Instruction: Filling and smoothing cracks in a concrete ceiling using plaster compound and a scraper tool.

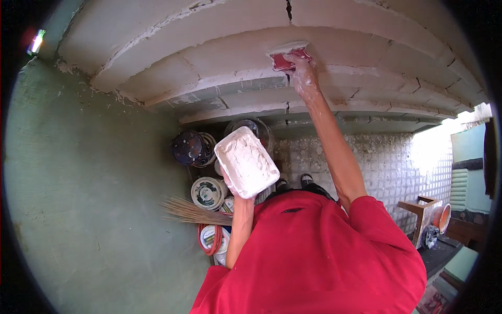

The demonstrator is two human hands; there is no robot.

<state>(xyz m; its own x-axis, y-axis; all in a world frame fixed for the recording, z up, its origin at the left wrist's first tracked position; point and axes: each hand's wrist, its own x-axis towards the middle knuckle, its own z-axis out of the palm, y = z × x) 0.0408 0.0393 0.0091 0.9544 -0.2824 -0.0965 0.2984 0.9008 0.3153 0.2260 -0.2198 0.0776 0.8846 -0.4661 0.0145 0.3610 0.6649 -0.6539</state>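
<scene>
My left hand [228, 183] is wrapped around the side and underside of a white rectangular tub [219, 157], much of the hand hidden behind it. Pale, lumpy putty [250, 159] fills the tub. With my right arm stretched up and forward, my right hand [305, 78] grips a red putty spreader [283, 62], fingers smeared with white. The spreader's far edge carries white putty and lies close to, apparently against, the pale ridged surface [235, 52]. A dark crack [288, 10] runs through that surface beyond the spreader.
A green wall [94, 183] rises on the left. Along its foot stand a dark splattered bucket [187, 148], a lidded white bucket [207, 193], a bundle of thin sticks [193, 210] and a red hose [215, 247]. Tiled floor [376, 162] shows splatters. A wooden stool [418, 209] stands at right.
</scene>
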